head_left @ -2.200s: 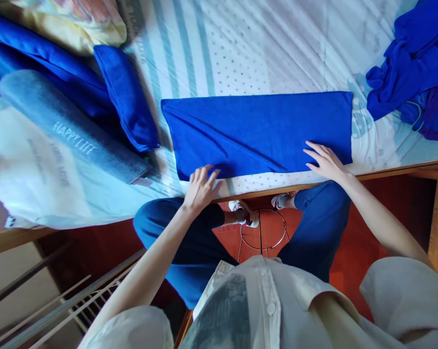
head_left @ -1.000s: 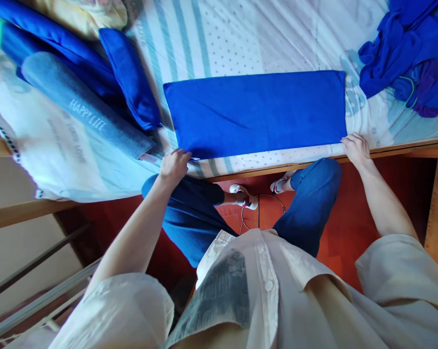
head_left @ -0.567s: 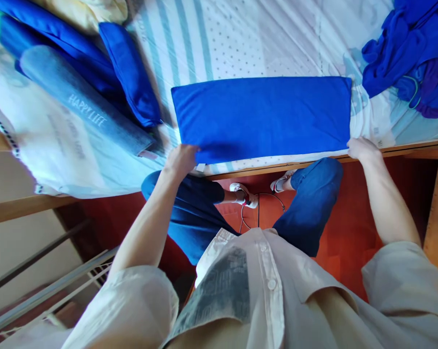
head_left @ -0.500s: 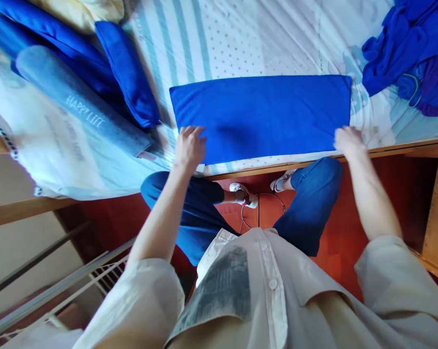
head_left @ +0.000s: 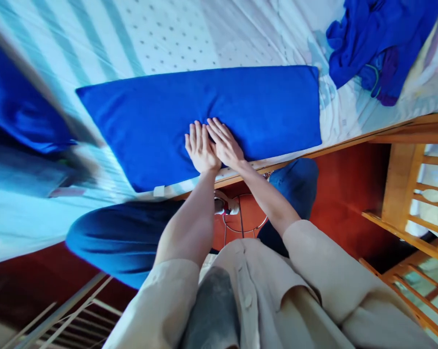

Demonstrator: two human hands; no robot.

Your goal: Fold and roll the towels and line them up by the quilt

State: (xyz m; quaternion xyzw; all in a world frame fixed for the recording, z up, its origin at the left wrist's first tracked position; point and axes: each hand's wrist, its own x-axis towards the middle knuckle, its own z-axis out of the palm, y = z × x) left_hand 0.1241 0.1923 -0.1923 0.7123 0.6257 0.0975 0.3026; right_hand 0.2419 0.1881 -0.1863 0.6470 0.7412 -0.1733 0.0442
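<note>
A blue cloth (head_left: pixel 142 116) lies flat in a long rectangle along the near edge of the bed, with small wrinkles by the fingertips. My left hand (head_left: pixel 202 148) rests palm down on its middle, fingers stretched out. Beside it, and touching it, my right hand (head_left: pixel 225 143) also lies flat on the cloth with its fingers extended. Neither hand grips anything. A small white tag (head_left: pixel 159 191) sticks out at the cloth's near edge, left of my hands.
Crumpled blue clothing (head_left: pixel 379 43) lies on the bed at the upper right. Rolled blue fabric (head_left: pixel 19 97) and a grey-blue roll (head_left: pixel 23 167) are at the left. The bed's wooden edge (head_left: pixel 350 138) runs above my knees. Wooden slatted furniture (head_left: pixel 400 184) stands at the right.
My hands have come together from the cloth's two ends onto its middle and now lie flat. The view has shifted, so the cloth appears larger and further left.
</note>
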